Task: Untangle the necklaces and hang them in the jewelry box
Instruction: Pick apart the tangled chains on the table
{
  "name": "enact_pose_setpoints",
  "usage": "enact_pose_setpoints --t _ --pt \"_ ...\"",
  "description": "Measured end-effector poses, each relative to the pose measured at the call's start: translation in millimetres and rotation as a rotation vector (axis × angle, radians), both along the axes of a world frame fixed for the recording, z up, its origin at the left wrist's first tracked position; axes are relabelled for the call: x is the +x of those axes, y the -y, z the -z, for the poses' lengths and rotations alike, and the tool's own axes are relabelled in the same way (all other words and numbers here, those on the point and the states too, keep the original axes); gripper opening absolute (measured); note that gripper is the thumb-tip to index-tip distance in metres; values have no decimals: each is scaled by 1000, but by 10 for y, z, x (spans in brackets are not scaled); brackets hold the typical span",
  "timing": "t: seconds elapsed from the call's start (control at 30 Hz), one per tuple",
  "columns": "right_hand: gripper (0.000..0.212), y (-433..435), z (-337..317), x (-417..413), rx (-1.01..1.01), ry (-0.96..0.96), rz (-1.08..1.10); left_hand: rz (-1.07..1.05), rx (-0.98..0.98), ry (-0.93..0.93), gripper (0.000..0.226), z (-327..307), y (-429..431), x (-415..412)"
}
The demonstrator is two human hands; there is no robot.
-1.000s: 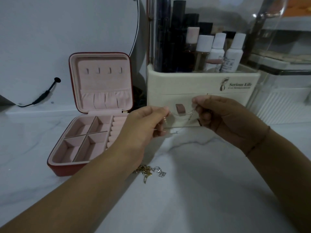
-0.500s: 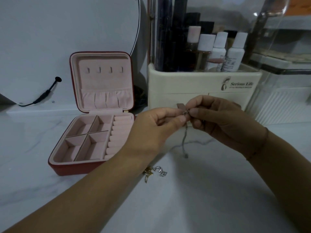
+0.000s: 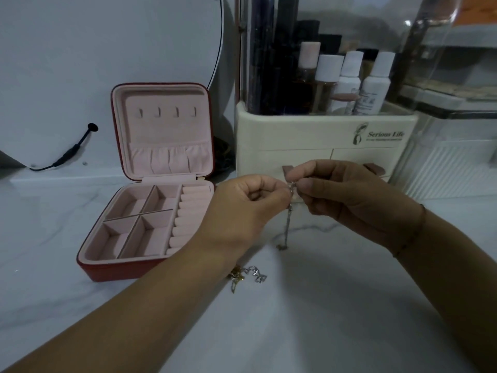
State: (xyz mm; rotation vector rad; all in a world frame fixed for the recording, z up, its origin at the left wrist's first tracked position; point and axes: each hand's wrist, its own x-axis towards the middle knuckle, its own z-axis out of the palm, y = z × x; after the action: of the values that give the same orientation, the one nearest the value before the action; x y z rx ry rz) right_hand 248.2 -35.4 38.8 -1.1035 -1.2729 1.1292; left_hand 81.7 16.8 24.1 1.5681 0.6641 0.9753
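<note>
Head view: what is seen to have changed?

— The hands, held apart a second ago with the necklace (image 3: 288, 224) stretched between them, have been brought together. Its top is now pinched by both the left hand (image 3: 242, 208) and the right hand (image 3: 349, 200), fingertips almost touching, above the middle of the desk (image 3: 336, 305). The rest is left hanging, its end low over the desk.

— What is meant by that for the task?

— One necklace is judged freed, its clasp probably being worked. Nothing has been hung yet: the hooks (image 3: 166, 112) in the lid of the box (image 3: 113, 273), towards the desk's back left edge, are bare. A tangle (image 3: 248, 275) is left lying under the left wrist.
</note>
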Motion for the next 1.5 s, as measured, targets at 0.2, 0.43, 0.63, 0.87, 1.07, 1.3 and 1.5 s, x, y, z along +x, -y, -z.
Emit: enact_pose_setpoints --t 0.2,0.43,0.63,0.87,1.07,1.3,1.5 --pt "44 -24 26 41 -44 65 -19 -14 -108 -1 19 -32 -2 -14" --pt "16 3 8 -17 -48 -20 38 113 -117 -18 24 -53 46 1" --pt "20 -1 25 -43 -108 -69 -29 175 -192 21 7 -29 38 2" --pt "14 -8 29 -22 -138 -87 -79 87 -164 -36 26 37 -9 -7" --pt "28 -18 45 -6 -128 3 0 72 -177 -25 12 32 -21 3" --pt "19 -13 40 -33 -27 135 80 47 -225 -16 11 17 9 -10" --pt "18 0 35 -41 -45 115 44 73 -269 -24 31 12 -11 6"
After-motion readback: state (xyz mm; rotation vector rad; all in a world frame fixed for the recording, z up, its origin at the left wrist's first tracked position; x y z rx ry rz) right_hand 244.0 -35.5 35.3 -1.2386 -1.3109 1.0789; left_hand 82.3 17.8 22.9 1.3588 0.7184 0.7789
